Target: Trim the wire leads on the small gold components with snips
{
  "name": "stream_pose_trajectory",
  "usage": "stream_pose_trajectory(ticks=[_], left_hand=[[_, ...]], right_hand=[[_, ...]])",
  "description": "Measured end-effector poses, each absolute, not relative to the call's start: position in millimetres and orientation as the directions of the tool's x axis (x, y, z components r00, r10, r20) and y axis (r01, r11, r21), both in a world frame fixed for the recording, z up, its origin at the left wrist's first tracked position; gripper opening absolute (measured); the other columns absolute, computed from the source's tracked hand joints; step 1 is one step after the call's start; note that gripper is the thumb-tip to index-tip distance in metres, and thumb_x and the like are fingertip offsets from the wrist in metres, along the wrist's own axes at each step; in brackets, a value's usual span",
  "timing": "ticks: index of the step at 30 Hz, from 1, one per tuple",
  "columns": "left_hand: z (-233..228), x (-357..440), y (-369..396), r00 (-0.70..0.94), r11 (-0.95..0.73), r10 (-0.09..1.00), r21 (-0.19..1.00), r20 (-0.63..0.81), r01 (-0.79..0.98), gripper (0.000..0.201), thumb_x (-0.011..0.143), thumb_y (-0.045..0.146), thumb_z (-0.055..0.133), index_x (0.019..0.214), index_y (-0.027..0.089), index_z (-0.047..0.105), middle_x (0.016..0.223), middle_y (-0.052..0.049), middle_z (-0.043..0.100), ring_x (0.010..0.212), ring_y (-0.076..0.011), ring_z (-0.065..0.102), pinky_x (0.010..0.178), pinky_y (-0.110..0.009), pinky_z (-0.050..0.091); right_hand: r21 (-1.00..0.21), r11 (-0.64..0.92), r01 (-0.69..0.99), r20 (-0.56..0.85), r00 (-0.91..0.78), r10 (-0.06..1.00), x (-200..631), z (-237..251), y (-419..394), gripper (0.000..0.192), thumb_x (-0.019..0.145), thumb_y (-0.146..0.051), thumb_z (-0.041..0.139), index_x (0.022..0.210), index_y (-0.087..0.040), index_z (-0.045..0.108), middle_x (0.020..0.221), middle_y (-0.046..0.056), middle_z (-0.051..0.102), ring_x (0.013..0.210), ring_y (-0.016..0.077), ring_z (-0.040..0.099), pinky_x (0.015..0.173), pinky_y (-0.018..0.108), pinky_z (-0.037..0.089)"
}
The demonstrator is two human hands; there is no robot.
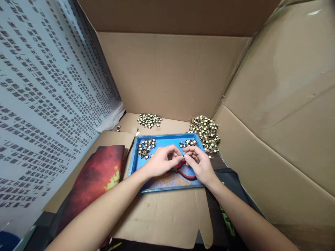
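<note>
Tray [159,141] between two part heaps [206,132], seemingly.

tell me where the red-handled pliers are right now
In the head view, the pliers lie on the blue tray at centre, under the left hand and right hand.

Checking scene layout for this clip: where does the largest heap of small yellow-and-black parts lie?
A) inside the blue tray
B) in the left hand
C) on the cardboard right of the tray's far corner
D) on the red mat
C: the largest heap lies on cardboard beyond the blue tray, at its far right corner.

left hand [160,161], right hand [199,163], fingertips pinched together
</note>
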State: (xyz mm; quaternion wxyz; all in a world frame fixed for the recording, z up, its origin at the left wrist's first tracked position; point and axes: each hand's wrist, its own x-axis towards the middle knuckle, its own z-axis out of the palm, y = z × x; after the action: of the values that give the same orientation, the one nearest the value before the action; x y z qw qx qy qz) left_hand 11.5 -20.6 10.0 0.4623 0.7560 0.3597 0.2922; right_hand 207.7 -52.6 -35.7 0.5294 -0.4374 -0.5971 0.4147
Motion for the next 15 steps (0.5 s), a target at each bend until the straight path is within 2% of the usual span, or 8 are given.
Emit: stream_pose_trajectory(ticks=[4, 8, 12, 15], left_hand=[[10.1, 11.3, -20.8, 0.575, -0.312, 0.811, 0.912, 0.111, 0.265, 0.026, 0.096, 0.040, 0.065, 0.096, 0.015, 0.067, 0.082, -0.002, 0.070, 0.074, -0.0141, 0.061, 0.073, -0.026, 0.047], [10.2, 11.5, -20.6, 0.571, -0.315, 0.813, 0.911, 0.114, 0.266, 0.027, 0.096, 0.042, 0.065, 0.096, 0.014, 0.067, 0.081, -0.002, 0.069, 0.073, -0.0139, 0.060, 0.071, -0.026, 0.047], [11.9, 11.7, -21.5, 0.586, -0.335, 0.801, 0.901, 0.118, 0.277, 0.030, 0.097, 0.044, 0.063, 0.096, 0.015, 0.066, 0.082, -0.002, 0.070, 0.074, -0.0145, 0.061, 0.071, -0.025, 0.047], [14.4, 11.9, -23.5, 0.644, -0.416, 0.754, 0.853, 0.131, 0.314, 0.031, 0.099, 0.045, 0.060, 0.099, 0.015, 0.066, 0.082, -0.002, 0.071, 0.075, -0.0152, 0.063, 0.071, -0.025, 0.046]], right_hand=[[-0.953, 0.286, 0.094, 0.280, -0.073, 0.957, 207.5, -34.7, -51.9, 0.018, 0.096, -0.036, 0.066, 0.103, -0.021, 0.069, 0.090, 0.004, 0.069, 0.074, 0.0160, 0.062, 0.066, 0.028, 0.050], [-0.948, 0.299, 0.109, 0.292, -0.073, 0.954, 206.6, -32.3, -51.8, 0.014, 0.097, -0.034, 0.065, 0.094, -0.021, 0.068, 0.082, 0.002, 0.067, 0.069, 0.0149, 0.061, 0.065, 0.027, 0.049], [-0.946, 0.305, 0.114, 0.299, -0.066, 0.952, 206.4, -32.7, -51.9, 0.014, 0.097, -0.034, 0.065, 0.093, -0.021, 0.067, 0.081, 0.001, 0.066, 0.069, 0.0148, 0.060, 0.065, 0.027, 0.049], [-0.946, 0.302, 0.116, 0.298, -0.057, 0.953, 206.4, -33.4, -52.1, 0.015, 0.097, -0.034, 0.065, 0.093, -0.021, 0.067, 0.082, 0.001, 0.066, 0.069, 0.0149, 0.060, 0.065, 0.027, 0.049]])
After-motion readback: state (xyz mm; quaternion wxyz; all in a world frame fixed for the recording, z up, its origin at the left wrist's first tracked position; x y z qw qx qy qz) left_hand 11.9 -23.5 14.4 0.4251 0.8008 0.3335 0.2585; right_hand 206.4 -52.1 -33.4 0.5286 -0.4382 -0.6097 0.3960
